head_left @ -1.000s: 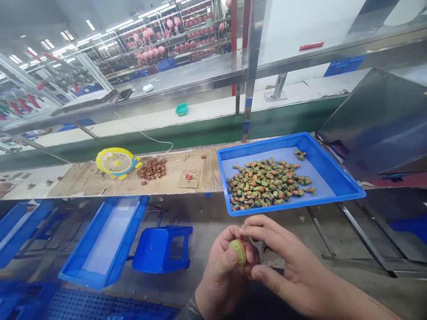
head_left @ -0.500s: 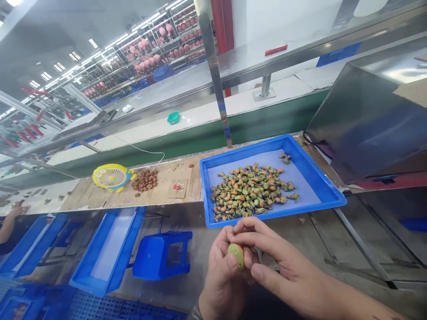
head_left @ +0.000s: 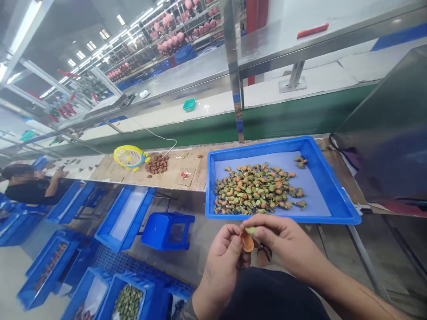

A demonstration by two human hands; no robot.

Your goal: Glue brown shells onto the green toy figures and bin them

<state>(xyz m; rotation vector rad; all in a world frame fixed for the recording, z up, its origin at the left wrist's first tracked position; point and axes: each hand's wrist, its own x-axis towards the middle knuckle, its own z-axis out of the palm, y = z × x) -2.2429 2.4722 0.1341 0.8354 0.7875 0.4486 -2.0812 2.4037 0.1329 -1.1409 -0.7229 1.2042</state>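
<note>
The left hand (head_left: 222, 262) grips an orange shell (head_left: 247, 242) between thumb and fingers, its hollow side showing. The right hand (head_left: 290, 240) pinches a green piece (head_left: 251, 230) at the shell's upper rim; whether the two are joined I cannot tell. A dark brown thing (head_left: 265, 253) shows just under the right fingers, too hidden to make out.

Taking the shell as the centre of the dial, a blue tray (head_left: 330, 191) sits on the bench at twelve o'clock, close beyond the hands. It holds a heap of green and orange figures (head_left: 253, 191); one lies apart at the heap's two o'clock.

At ten o'clock on the bench are brown pieces (head_left: 156, 164) and, just past them, a yellow fan (head_left: 129, 157). Nearer lies a card (head_left: 180, 178) bearing a red thing and white sticks. A green basket (head_left: 189, 105) is farther off at eleven.

A blue stool (head_left: 155, 231) stands at nine, and a bin (head_left: 147, 289) of green pieces at eight. Well away, between nine and ten, a co-worker (head_left: 33, 189) reaches toward the bench.
</note>
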